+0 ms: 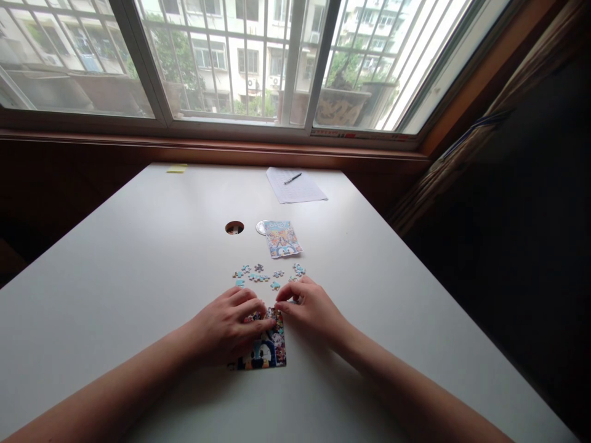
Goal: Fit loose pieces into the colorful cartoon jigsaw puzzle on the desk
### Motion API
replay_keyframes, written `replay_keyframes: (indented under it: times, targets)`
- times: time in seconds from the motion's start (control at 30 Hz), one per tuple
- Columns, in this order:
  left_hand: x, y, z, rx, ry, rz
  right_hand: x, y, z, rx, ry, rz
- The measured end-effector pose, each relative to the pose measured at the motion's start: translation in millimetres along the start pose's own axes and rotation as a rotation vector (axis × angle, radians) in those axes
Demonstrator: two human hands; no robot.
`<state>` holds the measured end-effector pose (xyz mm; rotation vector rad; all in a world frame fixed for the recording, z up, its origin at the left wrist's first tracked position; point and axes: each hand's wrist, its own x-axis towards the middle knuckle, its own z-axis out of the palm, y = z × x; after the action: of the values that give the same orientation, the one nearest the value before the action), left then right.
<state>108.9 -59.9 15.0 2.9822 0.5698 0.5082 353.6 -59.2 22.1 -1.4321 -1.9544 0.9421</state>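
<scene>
and there's the jigsaw [266,353], flat on the worktop [138,277], blue cartoon face at its near end, upper left part hidden under fingers. it looks light, thin and stiffish, likely to slide easily and part at the seams; best steadied by flat fingers along its edges, single pieces pinched by their rims.

the left hand [240,317] lies over the jigsaw's left side, its grip loosely curled, thumb stretched across the top; can't tell if anything's held underneath. the right hand [314,307] is at the far right corner, grip drawn to a narrow pinch, the jigsaw just below those fingertips; whether a piece sits between them, can't tell!

just beyond the jigsaw, loose pieces [259,277] lie scattered. past those, a picture card [282,240]; farther beyond, a paper sheet [302,192] with a pen [292,178] on it.
</scene>
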Motion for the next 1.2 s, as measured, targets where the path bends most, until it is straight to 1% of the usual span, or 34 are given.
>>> replay_keyframes:
  times: [0.17, 0.47, 0.67, 0.8, 1.0, 1.2]
  targets:
    - [0.1, -1.1, 0.2, -0.003, -0.010, -0.004, -1.1, -1.8, 0.7, -0.066, 0.014, -0.036]
    - [0.6, -1.0, 0.7, 0.004, -0.012, -0.011, -0.3, 3.0, 0.9, -0.109, 0.020, -0.137]
    - [0.7, 0.1, 6.9, 0.033, 0.027, -0.023, -0.5, 4.9, 0.6, -0.167, 0.018, -0.206]
    - [0.4, 1.0, 6.9, 0.049, 0.031, -0.017, -0.3, 5.7, -1.0, -0.189, 0.011, -0.233]
    - [1.9, 1.2, 5.5, 0.041, 0.031, -0.022, 0.1, 10.1, -12.6, -0.240, 0.011, -0.314]
    - [2.9, 1.4, 4.9, 0.034, 0.042, -0.019, -0.8, 16.0, -26.5, -0.343, -0.044, -0.392]
